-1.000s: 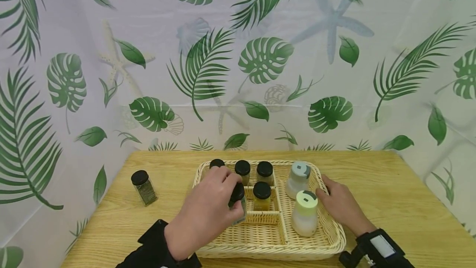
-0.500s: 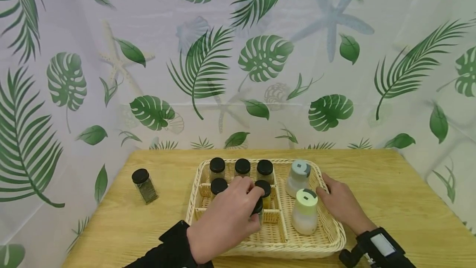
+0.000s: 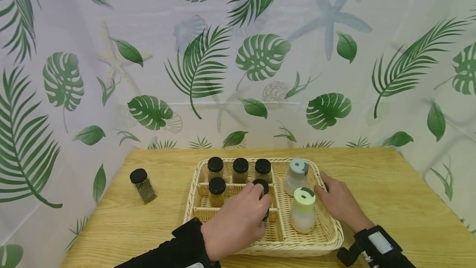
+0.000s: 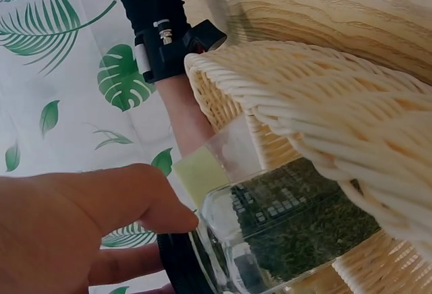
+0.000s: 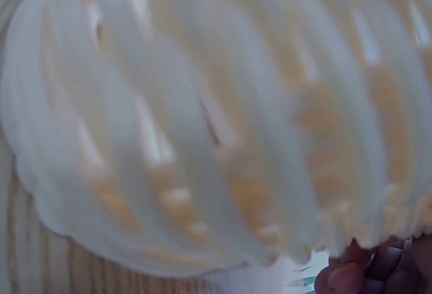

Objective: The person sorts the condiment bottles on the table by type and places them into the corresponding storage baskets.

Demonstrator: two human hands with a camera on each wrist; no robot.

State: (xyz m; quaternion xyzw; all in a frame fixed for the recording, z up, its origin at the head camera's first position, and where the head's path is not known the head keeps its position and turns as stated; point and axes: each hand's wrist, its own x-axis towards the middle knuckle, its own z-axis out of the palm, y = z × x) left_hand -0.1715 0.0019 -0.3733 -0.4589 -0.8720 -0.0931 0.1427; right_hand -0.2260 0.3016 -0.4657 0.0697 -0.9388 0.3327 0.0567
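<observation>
My left hand pinches the black-lidded neck of a clear spice jar filled with dark green dried herbs. In the head view the hand hides most of that jar, which is low over the front right compartment of a wicker basket. From the left wrist, the jar shows just inside the woven rim; whether it touches the bottom I cannot tell. My right hand grips the basket's right rim, with curled fingertips visible in the right wrist view.
Several black-lidded jars stand in the back and middle compartments. A blue-topped shaker and a yellow-topped shaker occupy the right section. On the wooden table, another herb jar stands left of the basket.
The left hand has carried its jar right and toward the front of the basket, uncovering the middle-left jar. The right hand keeps its place on the rim.
</observation>
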